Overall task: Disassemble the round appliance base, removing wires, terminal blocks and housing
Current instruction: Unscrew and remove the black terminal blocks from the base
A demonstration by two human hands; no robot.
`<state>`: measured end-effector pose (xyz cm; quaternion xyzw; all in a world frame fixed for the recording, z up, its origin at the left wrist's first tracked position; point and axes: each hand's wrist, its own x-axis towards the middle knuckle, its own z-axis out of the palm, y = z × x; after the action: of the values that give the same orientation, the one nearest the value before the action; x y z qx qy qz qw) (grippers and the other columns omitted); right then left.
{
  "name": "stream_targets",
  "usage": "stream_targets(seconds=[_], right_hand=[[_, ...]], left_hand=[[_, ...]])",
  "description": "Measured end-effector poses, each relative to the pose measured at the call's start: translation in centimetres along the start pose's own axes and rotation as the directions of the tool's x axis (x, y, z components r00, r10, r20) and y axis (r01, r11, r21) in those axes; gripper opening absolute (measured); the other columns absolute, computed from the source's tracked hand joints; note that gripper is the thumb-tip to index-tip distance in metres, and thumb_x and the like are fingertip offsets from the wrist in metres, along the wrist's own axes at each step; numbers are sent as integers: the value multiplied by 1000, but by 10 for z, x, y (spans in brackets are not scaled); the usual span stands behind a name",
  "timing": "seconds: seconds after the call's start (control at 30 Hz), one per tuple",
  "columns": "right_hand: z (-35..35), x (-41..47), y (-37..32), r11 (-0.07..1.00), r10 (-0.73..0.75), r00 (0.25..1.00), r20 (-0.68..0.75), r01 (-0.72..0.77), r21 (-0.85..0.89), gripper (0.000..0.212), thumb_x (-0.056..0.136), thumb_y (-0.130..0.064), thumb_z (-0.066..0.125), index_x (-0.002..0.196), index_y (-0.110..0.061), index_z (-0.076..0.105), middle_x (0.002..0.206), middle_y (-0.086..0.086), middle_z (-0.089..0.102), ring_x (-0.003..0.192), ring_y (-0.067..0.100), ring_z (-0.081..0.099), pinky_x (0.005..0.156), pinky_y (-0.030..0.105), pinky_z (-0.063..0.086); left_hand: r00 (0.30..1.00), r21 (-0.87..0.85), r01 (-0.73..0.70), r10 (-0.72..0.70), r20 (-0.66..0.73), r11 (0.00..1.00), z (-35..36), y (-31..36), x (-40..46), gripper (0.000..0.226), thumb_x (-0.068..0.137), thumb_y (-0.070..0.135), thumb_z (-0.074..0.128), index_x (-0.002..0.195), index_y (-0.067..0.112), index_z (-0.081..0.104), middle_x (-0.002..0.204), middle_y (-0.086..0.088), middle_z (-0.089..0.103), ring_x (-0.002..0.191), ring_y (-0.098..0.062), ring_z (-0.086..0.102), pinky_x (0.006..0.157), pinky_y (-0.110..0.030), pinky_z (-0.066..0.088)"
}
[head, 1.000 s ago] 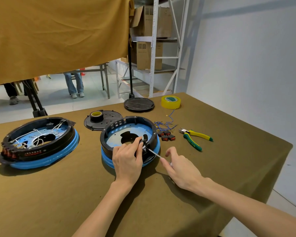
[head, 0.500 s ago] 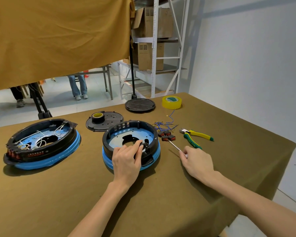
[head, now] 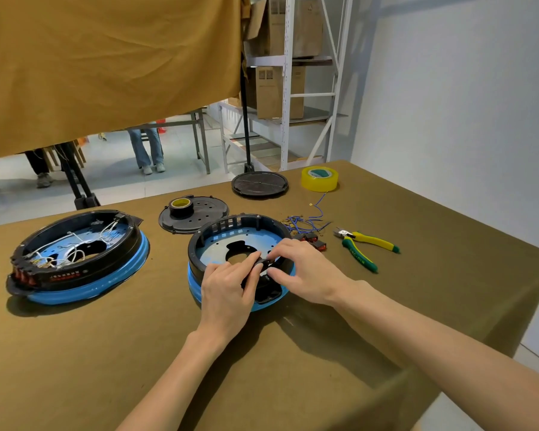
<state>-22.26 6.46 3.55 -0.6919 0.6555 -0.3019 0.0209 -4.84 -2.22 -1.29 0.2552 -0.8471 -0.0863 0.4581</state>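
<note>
Since half a second ago the right hand is coming back from the tabletop near the cutters, no longer holding the thin screwdriver it had, and is now closing in on the near rim of the stripped appliance base. Both hands are meeting at one spot: a small black plastic piece sitting at the front edge of the black housing ring, just above the blue lower shell. The left hand is pinching that piece from its own side with thumb and forefinger curled, palm resting over the rim; the right is pinching it from the opposite side, fingers bent, wrist angled in from the right. The piece is lying directly between the two hands, its long axis running roughly left to right along the rim, so either hand is equally near; the coming pull is probably upward and toward the person.

Removed blue wires and red-faced terminal blocks are lying just beyond the base, with the yellow-handled cutters to their right. A second, still-wired base is sitting well apart on the left.
</note>
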Motion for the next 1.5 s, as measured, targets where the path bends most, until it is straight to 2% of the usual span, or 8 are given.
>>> stream_targets(seconds=[0.47, 0.67, 0.8, 0.87, 0.97, 1.23, 1.37, 1.5], right_hand=[[1, 16, -4, 994, 10, 1000, 16, -12, 111, 19, 97, -36, 66, 104, -24, 79, 90, -12, 75, 86, 7, 65, 72, 27, 53], [9, 11, -6, 993, -6, 996, -87, 16, 115, 18, 96, -32, 67, 105, -23, 80, 89, -11, 77, 83, 7, 67, 72, 27, 54], [-6, 13, -1, 952, 46, 982, -183, 12, 305, 14, 97, -21, 66, 102, -19, 79, 81, -10, 75, 74, 10, 70, 72, 26, 57], [-10, 10, 2, 976, -19, 992, -121, 45, 212, 15, 97, -22, 66, 103, -18, 79, 89, -12, 75, 82, 9, 69, 84, 21, 54], [-4, 1, 5, 984, -6, 993, -118, 26, 175, 12, 97, -24, 65, 100, -19, 75, 93, -13, 70, 90, 9, 66, 79, 19, 51], [-10, -6, 53, 936, 348, 870, -348, -300, 185, 13, 94, -29, 70, 84, -21, 71, 68, -8, 66, 64, 8, 57, 58, 21, 42], [-22, -12, 88, 886, 430, 864, -261, -460, -63, 16, 93, -32, 70, 86, -18, 73, 74, -5, 67, 71, 13, 60, 63, 31, 48], [-21, -26, 100, 856, 405, 898, -173, -439, -272, 15, 94, -38, 66, 91, -24, 71, 81, -10, 66, 78, 15, 61, 65, 33, 51]], left_hand=[[987, -61, -28, 37, 155, 998, -15, -25, -5, 60, 92, 28, 74, 147, 19, 54, 109, 7, 73, 98, 0, 56, 99, -19, 36], [995, -45, 22, -18, 101, 999, -15, -21, -8, 44, 90, 36, 66, 131, 19, 65, 105, 8, 72, 99, -10, 61, 101, -30, 36], [996, -63, 42, -37, 77, 997, -17, -24, -8, 39, 90, 38, 65, 125, 20, 67, 99, 12, 70, 96, -6, 57, 97, -29, 40], [997, -71, 46, -41, 67, 996, -17, -25, -8, 40, 89, 37, 67, 126, 20, 66, 94, 15, 65, 92, -1, 52, 94, -26, 38], [998, -63, 31, -28, 58, 998, -16, -26, -8, 33, 89, 36, 68, 119, 21, 69, 96, 10, 70, 93, -3, 54, 96, -30, 40], [998, -22, -2, 3, 66, 1000, -14, -27, -9, 23, 92, 40, 60, 97, 23, 73, 92, 10, 71, 94, -10, 60, 98, -33, 39], [998, -24, 1, 0, 67, 1000, -12, -28, -9, 24, 92, 42, 58, 95, 23, 73, 91, 11, 71, 93, -9, 60, 98, -36, 41], [998, -30, -6, 8, 61, 1000, -10, -29, -8, 21, 92, 39, 60, 93, 24, 73, 90, 11, 71, 91, -9, 61, 97, -38, 42]])
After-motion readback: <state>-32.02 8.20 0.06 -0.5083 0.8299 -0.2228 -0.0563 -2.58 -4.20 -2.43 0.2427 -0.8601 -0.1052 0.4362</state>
